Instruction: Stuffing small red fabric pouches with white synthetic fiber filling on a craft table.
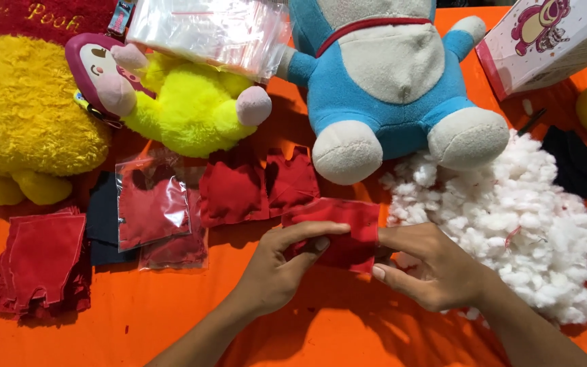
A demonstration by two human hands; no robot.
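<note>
- We see a soft red felt piece (340, 231), roughly rectangular, at the middle of the orange surface (137, 319).
- Our left hand (276, 268) pinches its left edge; our right hand (429, 268) grips its right edge.
- Fluffy white stuffing (511, 217) crowds the right side, touching the right hand.
- A blue plush toy (388, 75) sits just behind.
- Bare orange surface lies open toward us.
</note>
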